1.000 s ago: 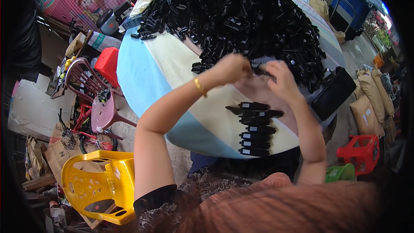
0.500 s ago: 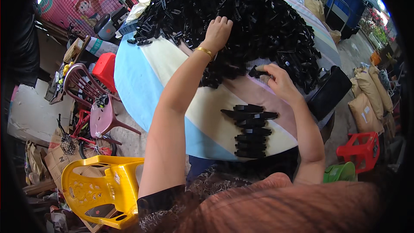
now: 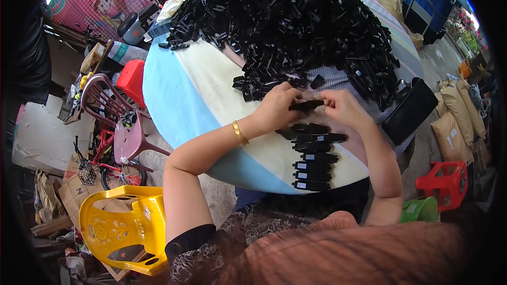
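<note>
My left hand (image 3: 277,107) and my right hand (image 3: 344,107) meet over the table, each closed on one end of a small, long black plastic piece (image 3: 307,105). What it is exactly, I cannot make out. Just below my hands lies a short column of similar black pieces (image 3: 316,160), laid crosswise one behind another, several with a pale patch. A large heap of loose black plastic pieces (image 3: 296,26) covers the far part of the table. One loose piece (image 3: 317,82) sits just beyond my fingers.
The round table wears a striped blue, cream and pink cloth (image 3: 168,92). A black case (image 3: 406,111) lies at its right edge. Yellow (image 3: 150,227) and pink (image 3: 129,140) chairs stand to the left. On the right are a red stool (image 3: 442,183) and brown sacks (image 3: 451,134).
My left hand has come back from the heap to beside my right hand. The black piece in my right hand is now between both hands, nearer the column.
</note>
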Action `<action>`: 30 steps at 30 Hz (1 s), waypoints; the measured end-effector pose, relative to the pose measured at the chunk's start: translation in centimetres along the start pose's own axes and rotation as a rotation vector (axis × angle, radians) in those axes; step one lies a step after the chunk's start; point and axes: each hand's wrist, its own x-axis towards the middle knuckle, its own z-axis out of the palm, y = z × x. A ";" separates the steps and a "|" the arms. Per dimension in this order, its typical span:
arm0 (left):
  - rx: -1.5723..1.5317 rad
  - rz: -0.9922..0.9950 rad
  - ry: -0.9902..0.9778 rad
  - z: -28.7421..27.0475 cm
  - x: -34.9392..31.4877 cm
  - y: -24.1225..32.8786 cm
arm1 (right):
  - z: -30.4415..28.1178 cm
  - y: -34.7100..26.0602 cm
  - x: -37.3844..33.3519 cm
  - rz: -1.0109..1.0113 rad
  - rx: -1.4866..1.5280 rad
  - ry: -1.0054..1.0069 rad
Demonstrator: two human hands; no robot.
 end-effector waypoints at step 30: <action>0.223 -0.234 0.087 -2.3 8.2 -5.5 | 0.5 0.7 1.8 -0.415 -0.406 0.499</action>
